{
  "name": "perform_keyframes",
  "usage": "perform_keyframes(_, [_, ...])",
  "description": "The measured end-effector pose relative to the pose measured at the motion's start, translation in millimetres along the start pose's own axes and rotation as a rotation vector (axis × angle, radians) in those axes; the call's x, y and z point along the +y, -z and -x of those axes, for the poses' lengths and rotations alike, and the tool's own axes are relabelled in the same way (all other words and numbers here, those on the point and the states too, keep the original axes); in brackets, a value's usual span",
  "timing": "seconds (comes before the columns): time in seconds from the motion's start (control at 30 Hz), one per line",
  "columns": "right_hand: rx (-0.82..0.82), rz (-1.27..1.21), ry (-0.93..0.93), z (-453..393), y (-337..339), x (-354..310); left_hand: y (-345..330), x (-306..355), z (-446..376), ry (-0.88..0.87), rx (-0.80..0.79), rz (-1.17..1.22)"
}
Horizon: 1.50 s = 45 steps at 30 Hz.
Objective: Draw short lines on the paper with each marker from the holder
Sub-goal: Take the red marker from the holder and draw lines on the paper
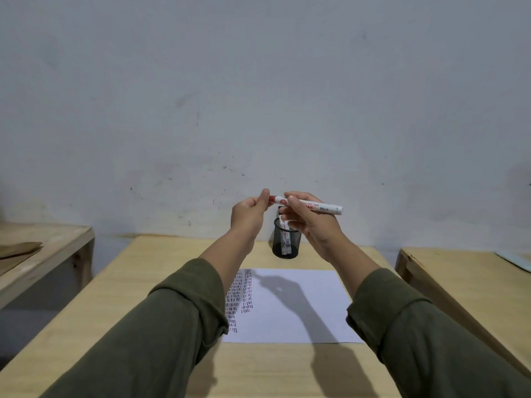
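I hold a white marker with red print (pixel 319 207) level in the air above the table. My right hand (pixel 310 222) grips its barrel near the middle. My left hand (pixel 250 214) pinches its red cap (pixel 276 199) at the left end. Just below and behind my hands stands a black mesh holder (pixel 286 239) with at least one white marker inside. A white sheet of paper (pixel 296 308) lies on the wooden table (pixel 161 271), with columns of short red and dark lines along its left side, partly hidden by my left sleeve.
Another wooden table (pixel 43 248) stands to the left and a third (pixel 465 280) to the right, each across a narrow gap. A grey wall rises right behind the tables.
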State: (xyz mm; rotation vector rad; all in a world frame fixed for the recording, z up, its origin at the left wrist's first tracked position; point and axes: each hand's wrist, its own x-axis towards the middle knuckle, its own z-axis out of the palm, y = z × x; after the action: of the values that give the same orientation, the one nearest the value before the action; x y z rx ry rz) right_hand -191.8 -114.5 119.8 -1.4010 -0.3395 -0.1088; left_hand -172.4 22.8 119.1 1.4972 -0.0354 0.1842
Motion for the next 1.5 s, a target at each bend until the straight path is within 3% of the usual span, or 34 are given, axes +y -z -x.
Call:
perform_keyframes(0.17, [0.036, -0.163, -0.006, -3.2, 2.0, 4.0, 1.8, -6.8, 1.5, 0.026, -0.218, 0.199])
perform_keyframes(0.3, [0.029, -0.244, -0.021, -4.0, -0.9, 5.7, -3.0, -11.0, -2.6, 0.046, -0.258, 0.384])
perform_keyframes(0.43, [0.027, -0.293, -0.018, -8.1, -3.0, 9.3, -6.3, -14.5, -5.8, 0.043, -0.189, 0.414])
perform_keyframes(0.67, [-0.021, -0.166, 0.009, -11.5, -8.0, 23.7, 5.0, -19.9, -9.3, 0.109, -0.049, 0.305])
perform_keyframes(0.77, [-0.051, -0.078, -0.009, -8.3, -9.3, 33.0, 22.7, -22.3, -12.5, 0.178, 0.104, 0.336])
perform_keyframes(0.9, [-0.051, -0.003, -0.092, 1.9, -6.4, 52.1, 56.2, -43.2, -13.8, 0.113, 0.295, 0.011])
perform_keyframes(1.1, [-0.045, 0.114, -0.248, 26.7, -6.4, 94.4, 92.3, -103.3, 6.2, 0.046, 0.251, -0.632])
perform_keyframes(1.5, [0.095, 0.176, -0.367, 56.9, -17.9, 137.1, 104.4, -166.7, 34.1, 0.028, 0.207, -0.917])
